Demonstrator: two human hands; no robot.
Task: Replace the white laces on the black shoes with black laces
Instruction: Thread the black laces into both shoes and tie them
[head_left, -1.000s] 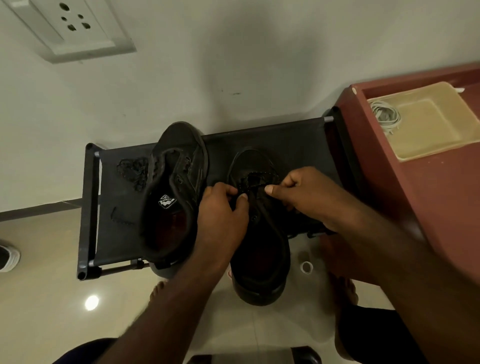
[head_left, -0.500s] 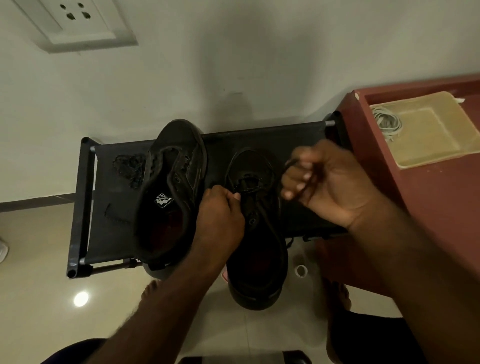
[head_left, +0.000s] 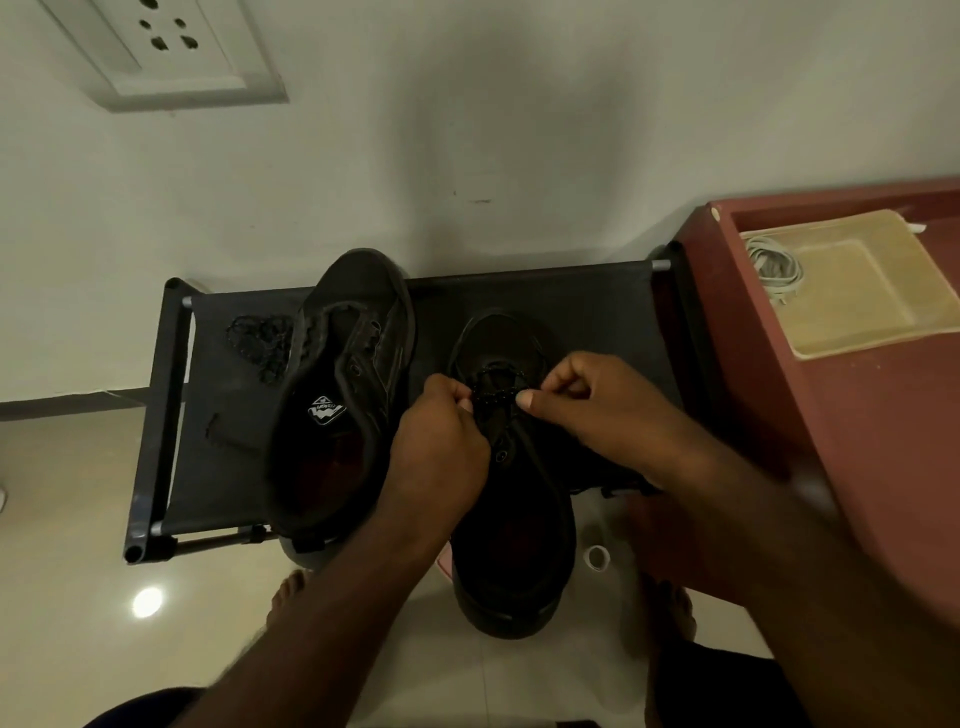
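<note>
Black lace (head_left: 493, 400), partly threaded through the right-hand black shoe (head_left: 511, 519) on a dark fabric bench (head_left: 582, 312), is pinched by the left hand (head_left: 441, 447) and right hand (head_left: 597, 415) at either side.

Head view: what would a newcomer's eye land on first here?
The left hand and right hand pinch a black lace over the eyelets of the black shoe at mid-frame on the dark rack. Beside it lies an unlaced shoe, a loose black lace next to it; white laces sit coiled in the beige tray at upper right.
</note>
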